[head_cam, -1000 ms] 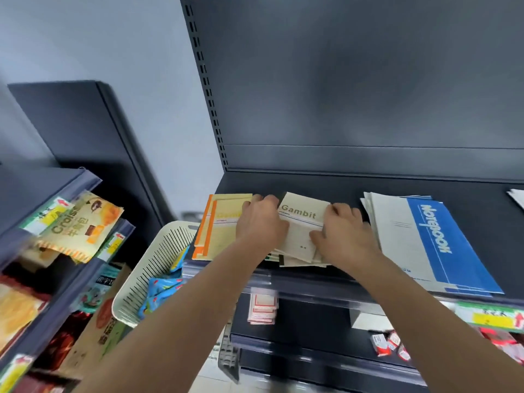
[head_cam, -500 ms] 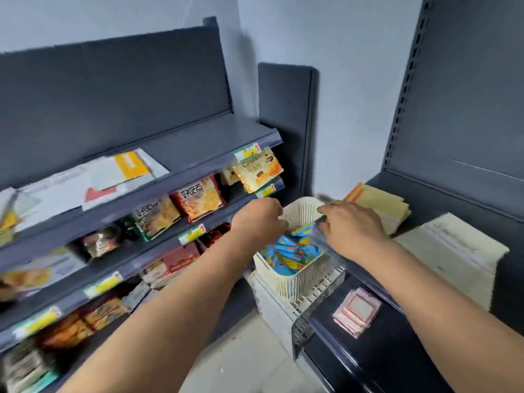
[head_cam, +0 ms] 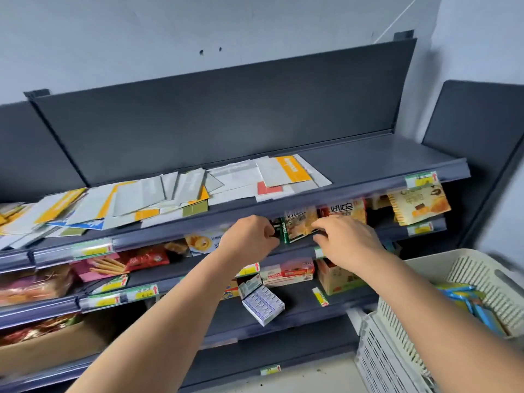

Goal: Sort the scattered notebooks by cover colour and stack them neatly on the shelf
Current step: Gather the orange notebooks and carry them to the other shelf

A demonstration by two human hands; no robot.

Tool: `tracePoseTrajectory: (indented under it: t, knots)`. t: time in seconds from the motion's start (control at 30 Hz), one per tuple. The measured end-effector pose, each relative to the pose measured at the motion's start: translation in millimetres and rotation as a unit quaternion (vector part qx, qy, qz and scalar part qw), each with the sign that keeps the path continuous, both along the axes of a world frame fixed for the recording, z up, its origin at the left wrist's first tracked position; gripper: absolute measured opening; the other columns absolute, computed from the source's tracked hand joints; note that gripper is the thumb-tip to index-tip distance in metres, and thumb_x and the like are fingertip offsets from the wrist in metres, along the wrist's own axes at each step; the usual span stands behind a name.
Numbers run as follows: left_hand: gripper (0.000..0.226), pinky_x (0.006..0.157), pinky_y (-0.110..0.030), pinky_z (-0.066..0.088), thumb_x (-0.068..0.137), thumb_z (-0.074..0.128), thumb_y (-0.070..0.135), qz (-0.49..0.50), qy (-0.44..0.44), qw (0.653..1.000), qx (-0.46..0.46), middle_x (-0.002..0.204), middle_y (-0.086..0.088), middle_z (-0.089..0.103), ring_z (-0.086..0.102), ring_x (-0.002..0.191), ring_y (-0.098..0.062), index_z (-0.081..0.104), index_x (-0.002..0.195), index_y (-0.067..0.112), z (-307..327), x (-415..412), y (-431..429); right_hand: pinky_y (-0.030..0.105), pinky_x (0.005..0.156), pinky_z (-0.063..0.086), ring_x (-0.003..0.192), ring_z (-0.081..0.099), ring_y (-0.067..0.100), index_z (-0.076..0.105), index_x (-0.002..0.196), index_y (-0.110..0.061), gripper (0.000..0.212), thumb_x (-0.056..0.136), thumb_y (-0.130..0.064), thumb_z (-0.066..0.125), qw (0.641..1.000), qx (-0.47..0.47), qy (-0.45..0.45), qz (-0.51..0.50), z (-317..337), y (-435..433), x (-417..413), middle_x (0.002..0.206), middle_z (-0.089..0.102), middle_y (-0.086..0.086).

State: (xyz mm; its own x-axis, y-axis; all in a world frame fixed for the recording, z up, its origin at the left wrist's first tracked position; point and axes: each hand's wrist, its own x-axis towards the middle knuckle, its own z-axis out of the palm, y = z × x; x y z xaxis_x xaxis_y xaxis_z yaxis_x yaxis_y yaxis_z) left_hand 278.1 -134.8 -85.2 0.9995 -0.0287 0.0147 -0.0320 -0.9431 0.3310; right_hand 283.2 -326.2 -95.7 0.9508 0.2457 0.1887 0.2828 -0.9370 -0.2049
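The left hand (head_cam: pixel 249 238) and right hand (head_cam: pixel 350 241) are raised side by side but apart, in front of the dark grey edge of the second shelf (head_cam: pixel 158 239). A green-edged foil snack packet (head_cam: pixel 297 226) stands between them. The left hand's fingers (head_cam: pixel 268 229) are curled inward right by that packet, and whether they grip anything cannot be told. The right hand's fingers (head_cam: pixel 326 222) reach toward the packet, loosely bent, with nothing plainly in them. Just above the hands is the dark grey metal top shelf (head_cam: pixel 368 163), where the thin white-and-grey notebooks (head_cam: pixel 170 194) lie scattered and overlapping (their cover blocks are orange, red, blue and olive). They spread from the left edge to past the middle. To the right on the second shelf hangs a cream croissant packet (head_cam: pixel 419 204). Below the hands a small white-and-blue printed box (head_cam: pixel 262 304) lies tilted on a lower shelf. At lower right a cream slatted plastic basket (head_cam: pixel 467 279) holds blue packets (head_cam: pixel 465 303), and at lower left sits a brown cardboard carton (head_cam: pixel 42 350).
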Motion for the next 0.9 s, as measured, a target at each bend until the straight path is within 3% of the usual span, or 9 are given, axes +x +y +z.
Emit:
tracePoseTrajectory:
  t: [0.23,0.33,0.47,0.67,0.8,0.9]
  knots:
    - [0.028,0.081,-0.037,0.055,0.091,0.059,0.037,0.028,-0.016,0.999,-0.034,0.096,-0.003,0.070,0.063,0.089,-0.023,0.067,0.102,0.012,-3.4,44.5,92.4,0.033,0.086,0.043,0.123,0.051,0.020,0.051,0.136,-0.030,0.037,0.099,-0.035,0.045,0.999,0.007,0.011,0.032,-3.4,89.5,56.1,0.138,0.051,-0.006]
    - [0.025,0.082,-0.037,0.054,0.089,0.060,0.031,0.040,-0.017,0.999,-0.028,0.100,-0.004,0.068,0.062,0.093,-0.024,0.066,0.106,0.013,-6.4,67.5,112.4,0.033,0.092,0.044,0.125,0.050,0.019,0.051,0.136,-0.029,0.038,0.099,-0.035,0.046,1.000,0.013,0.015,0.019,-2.6,101.8,79.2,0.140,0.051,-0.006]
    - [0.025,0.081,-0.033,0.053,0.088,0.059,0.025,0.057,-0.035,0.996,-0.056,0.103,-0.005,0.069,0.062,0.095,-0.024,0.065,0.109,0.012,-11.2,102.7,117.7,0.033,0.089,0.046,0.120,0.053,0.021,0.055,0.133,-0.029,0.036,0.097,-0.036,0.049,1.000,0.017,0.019,-0.007,-3.2,100.5,112.8,0.136,0.054,-0.005]
    - [0.043,0.085,-0.028,0.044,0.092,0.057,0.029,0.058,-0.042,0.995,-0.073,0.124,-0.001,0.062,0.057,0.110,-0.022,0.052,0.131,0.013,-14.9,172.0,95.1,0.037,0.090,0.046,0.122,0.049,0.024,0.053,0.134,-0.026,0.038,0.097,-0.033,0.048,0.998,0.031,0.022,-0.044,-8.4,79.6,186.4,0.137,0.052,0.000]
    - [0.046,0.092,-0.030,0.044,0.092,0.057,0.033,0.069,-0.026,0.995,-0.066,0.129,0.001,0.060,0.054,0.118,-0.022,0.049,0.134,0.015,-13.0,216.3,77.3,0.039,0.090,0.047,0.121,0.048,0.031,0.046,0.134,-0.018,0.047,0.096,-0.045,0.045,0.997,0.002,0.043,-0.066,-8.1,74.5,234.8,0.134,0.050,0.008]
    - [0.046,0.094,-0.029,0.043,0.093,0.056,0.031,0.083,-0.013,0.994,-0.063,0.132,0.001,0.058,0.052,0.120,-0.021,0.047,0.135,0.016,-13.4,246.9,72.8,0.039,0.089,0.044,0.122,0.048,0.033,0.033,0.142,-0.015,0.074,0.088,-0.064,0.045,0.992,-0.010,0.086,-0.088,-7.3,75.0,269.8,0.136,0.048,0.010]
